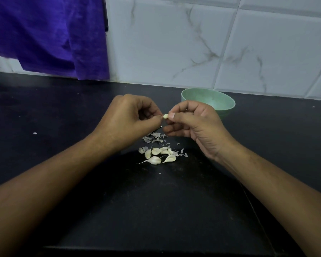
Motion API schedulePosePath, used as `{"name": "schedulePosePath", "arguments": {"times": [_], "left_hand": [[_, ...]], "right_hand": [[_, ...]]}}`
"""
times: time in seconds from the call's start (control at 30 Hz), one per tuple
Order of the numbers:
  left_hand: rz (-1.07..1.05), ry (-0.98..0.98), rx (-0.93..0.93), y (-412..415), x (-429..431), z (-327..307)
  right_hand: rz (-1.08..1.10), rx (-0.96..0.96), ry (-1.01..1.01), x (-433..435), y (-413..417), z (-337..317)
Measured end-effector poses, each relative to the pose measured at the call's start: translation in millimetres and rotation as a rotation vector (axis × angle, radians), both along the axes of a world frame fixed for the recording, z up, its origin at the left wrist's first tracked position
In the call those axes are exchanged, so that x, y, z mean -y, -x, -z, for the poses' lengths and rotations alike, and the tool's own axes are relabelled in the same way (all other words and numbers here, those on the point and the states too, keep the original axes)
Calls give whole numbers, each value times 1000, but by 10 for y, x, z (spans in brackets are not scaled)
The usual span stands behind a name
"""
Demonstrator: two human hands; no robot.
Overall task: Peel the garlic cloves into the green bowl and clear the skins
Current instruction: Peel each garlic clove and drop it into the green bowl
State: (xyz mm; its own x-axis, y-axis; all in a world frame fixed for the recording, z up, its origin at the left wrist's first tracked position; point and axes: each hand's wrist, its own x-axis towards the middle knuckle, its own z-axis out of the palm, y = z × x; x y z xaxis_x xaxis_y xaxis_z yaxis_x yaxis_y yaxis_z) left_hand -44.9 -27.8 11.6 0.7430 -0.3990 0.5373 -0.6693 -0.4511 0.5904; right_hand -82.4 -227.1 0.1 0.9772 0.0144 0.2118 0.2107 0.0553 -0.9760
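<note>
The garlic clove (165, 116) pinched between the left hand (127, 120) and the right hand (192, 124), near the green bowl (210, 102), should be held tight and peeled slowly.

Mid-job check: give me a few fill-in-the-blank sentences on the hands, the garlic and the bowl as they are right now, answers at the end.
1. The left hand and right hand pinch one garlic clove between their ____.
2. The bowl beyond the right hand is ____ in colour.
3. The unpeeled cloves and loose skins lie on a ____ counter.

Missing words: fingertips; green; black.
</note>
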Motion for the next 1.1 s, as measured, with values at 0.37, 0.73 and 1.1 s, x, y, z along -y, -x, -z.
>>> {"name": "schedulePosePath", "arguments": {"times": [0.37, 0.73, 1.1], "left_hand": [[101, 181, -357, -68, -6, 29], [169, 275, -531, -55, 58, 54], [61, 174, -310, -108, -5, 62]], "right_hand": [[-16, 91, 92, -9, 3, 23], [-75, -33, -211, -20, -22, -39], [-139, -88, -231, 35, -25, -50]]}}
